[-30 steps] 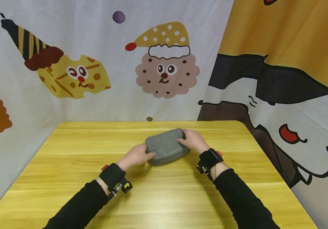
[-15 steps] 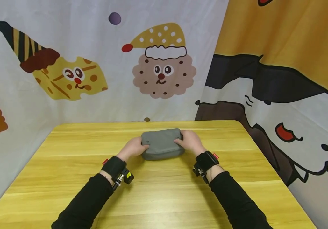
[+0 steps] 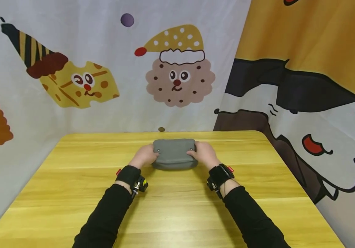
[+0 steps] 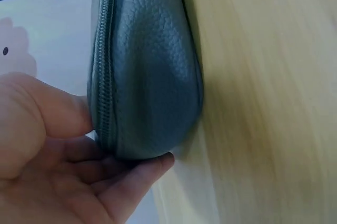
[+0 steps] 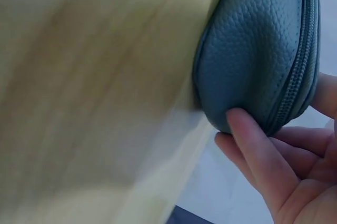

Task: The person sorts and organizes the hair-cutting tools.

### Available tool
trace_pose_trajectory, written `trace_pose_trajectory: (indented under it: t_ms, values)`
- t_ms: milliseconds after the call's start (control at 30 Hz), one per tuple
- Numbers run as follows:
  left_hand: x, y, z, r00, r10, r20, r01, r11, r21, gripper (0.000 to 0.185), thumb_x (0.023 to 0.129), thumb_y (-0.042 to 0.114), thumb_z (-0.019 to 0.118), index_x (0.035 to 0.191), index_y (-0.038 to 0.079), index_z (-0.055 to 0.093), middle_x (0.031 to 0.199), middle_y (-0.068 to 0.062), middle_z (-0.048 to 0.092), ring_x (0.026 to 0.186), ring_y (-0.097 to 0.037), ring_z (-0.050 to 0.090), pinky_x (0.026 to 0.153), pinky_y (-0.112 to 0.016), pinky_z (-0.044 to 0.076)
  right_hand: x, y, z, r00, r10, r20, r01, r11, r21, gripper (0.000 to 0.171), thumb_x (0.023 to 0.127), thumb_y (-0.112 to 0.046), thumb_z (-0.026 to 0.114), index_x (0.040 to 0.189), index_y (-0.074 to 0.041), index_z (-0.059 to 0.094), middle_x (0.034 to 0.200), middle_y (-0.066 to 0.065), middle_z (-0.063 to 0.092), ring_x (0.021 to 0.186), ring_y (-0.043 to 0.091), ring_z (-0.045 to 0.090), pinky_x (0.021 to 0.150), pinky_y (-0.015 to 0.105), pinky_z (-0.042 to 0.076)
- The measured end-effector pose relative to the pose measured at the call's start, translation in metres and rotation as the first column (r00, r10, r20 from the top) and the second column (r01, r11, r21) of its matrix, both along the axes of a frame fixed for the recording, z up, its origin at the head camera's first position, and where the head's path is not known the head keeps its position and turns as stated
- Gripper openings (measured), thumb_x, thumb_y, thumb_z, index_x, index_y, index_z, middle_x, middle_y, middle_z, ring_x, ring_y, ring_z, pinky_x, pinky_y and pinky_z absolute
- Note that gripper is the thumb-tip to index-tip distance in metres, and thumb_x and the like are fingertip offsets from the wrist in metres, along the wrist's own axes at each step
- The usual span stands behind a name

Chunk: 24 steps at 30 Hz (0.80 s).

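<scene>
A grey zippered pouch point(image 3: 175, 153) with a small metal stud near each upper corner is toward the far side of the table, its long side facing me. My left hand point(image 3: 144, 155) grips its left end, thumb on top by the stud. At the opposite end my right hand point(image 3: 206, 154) grips it the same way. In the left wrist view the pebbled pouch point(image 4: 155, 71) shows its zipper between thumb and fingers. The right wrist view has fingers point(image 5: 258, 155) against the underside of the pouch's end, close beside the tabletop.
The wood-grain table point(image 3: 177, 213) has rounded far corners. Behind it hangs a white curtain point(image 3: 103, 38) with cartoon prints, and a yellow and black printed cloth point(image 3: 304, 79) covers the right side. Each wrist wears a black strap point(image 3: 128, 175) with a small camera.
The pouch has turned from slanted to square with the table and shifted slightly left. Both hands keep hold of its ends; the left hand has moved farther away from me.
</scene>
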<state>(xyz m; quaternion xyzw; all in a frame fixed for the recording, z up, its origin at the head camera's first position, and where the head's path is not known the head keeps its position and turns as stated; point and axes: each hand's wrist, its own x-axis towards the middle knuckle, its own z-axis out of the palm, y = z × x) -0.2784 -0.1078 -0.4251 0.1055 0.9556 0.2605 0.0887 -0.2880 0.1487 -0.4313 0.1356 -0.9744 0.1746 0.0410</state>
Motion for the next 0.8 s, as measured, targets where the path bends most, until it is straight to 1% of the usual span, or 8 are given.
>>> trace_pose_trajectory:
  t_ms: [100,167,333,467,567,700,733,800]
  values:
    - [-0.003,0.004,-0.002,1.000,-0.014,-0.003,0.014,0.999,-0.039,0.047,0.102,0.016,0.055,0.136,-0.016,0.047,0.137,-0.031,0.051,0.121,-0.040,0.053,0.102,-0.049,0.044,0.000,0.000,0.002,1.000,-0.001,0.009,0.001,0.999,0.045,0.033,0.090,-0.036,0.074,0.085,-0.005,0.061,0.065,0.006,0.053,0.060,0.023,0.055,0.058,0.032,0.037]
    - [-0.004,0.005,-0.003,1.000,-0.009,0.002,0.009,0.999,-0.044,0.048,0.102,0.016,0.055,0.137,-0.016,0.047,0.140,-0.031,0.048,0.126,-0.041,0.050,0.105,-0.050,0.042,-0.001,0.000,0.002,1.000,0.002,0.014,-0.003,0.998,0.058,0.034,0.090,-0.036,0.074,0.082,-0.006,0.060,0.063,0.006,0.052,0.059,0.022,0.054,0.057,0.032,0.036]
    - [-0.003,0.003,-0.007,1.000,0.005,0.005,-0.005,0.999,-0.032,0.049,0.102,0.016,0.055,0.138,-0.016,0.045,0.142,-0.031,0.046,0.130,-0.043,0.046,0.108,-0.051,0.039,-0.001,0.000,0.001,1.000,0.014,0.015,-0.015,0.999,0.049,0.033,0.090,-0.036,0.074,0.084,-0.007,0.060,0.065,0.004,0.052,0.061,0.020,0.054,0.059,0.031,0.037]
    - [-0.005,0.000,-0.010,1.000,-0.001,-0.007,0.001,0.999,-0.034,0.048,0.102,0.016,0.055,0.137,-0.015,0.047,0.136,-0.030,0.052,0.121,-0.039,0.054,0.101,-0.049,0.045,-0.001,-0.001,0.001,1.000,0.020,0.012,-0.021,0.999,0.045,0.034,0.090,-0.036,0.074,0.080,-0.007,0.058,0.063,0.005,0.051,0.059,0.021,0.052,0.058,0.032,0.035]
    - [-0.006,-0.002,-0.012,1.000,-0.003,0.000,0.003,1.000,-0.025,0.048,0.103,0.017,0.054,0.138,-0.014,0.045,0.135,-0.029,0.053,0.118,-0.037,0.056,0.097,-0.047,0.047,-0.001,-0.001,0.000,1.000,0.027,0.012,-0.028,0.998,0.053,0.035,0.090,-0.036,0.074,0.077,-0.008,0.056,0.061,0.003,0.047,0.057,0.019,0.048,0.057,0.030,0.033]
    - [-0.005,-0.003,-0.009,1.000,-0.004,0.016,0.004,1.000,0.012,0.053,0.103,0.017,0.052,0.143,-0.015,0.038,0.140,-0.032,0.048,0.125,-0.041,0.051,0.102,-0.049,0.044,0.000,-0.001,0.000,1.000,0.017,0.015,-0.018,0.999,0.037,0.036,0.091,-0.035,0.072,0.078,-0.008,0.053,0.062,0.002,0.041,0.056,0.018,0.043,0.056,0.030,0.030]
    - [-0.004,-0.003,-0.007,1.000,-0.005,0.008,0.005,1.000,0.015,0.054,0.103,0.016,0.052,0.143,-0.016,0.037,0.140,-0.033,0.047,0.127,-0.042,0.049,0.103,-0.050,0.044,0.000,-0.001,0.000,1.000,0.013,0.012,-0.014,0.999,0.033,0.036,0.092,-0.035,0.072,0.079,-0.008,0.053,0.062,0.002,0.041,0.056,0.018,0.043,0.056,0.030,0.030]
    - [-0.005,-0.004,-0.007,1.000,0.008,0.014,-0.008,0.999,0.035,0.055,0.103,0.016,0.053,0.143,-0.017,0.035,0.142,-0.034,0.045,0.128,-0.043,0.048,0.103,-0.051,0.043,0.000,-0.002,0.000,1.000,0.010,-0.001,-0.010,1.000,0.025,0.036,0.091,-0.036,0.072,0.078,-0.008,0.052,0.062,0.003,0.041,0.057,0.018,0.043,0.056,0.030,0.029]
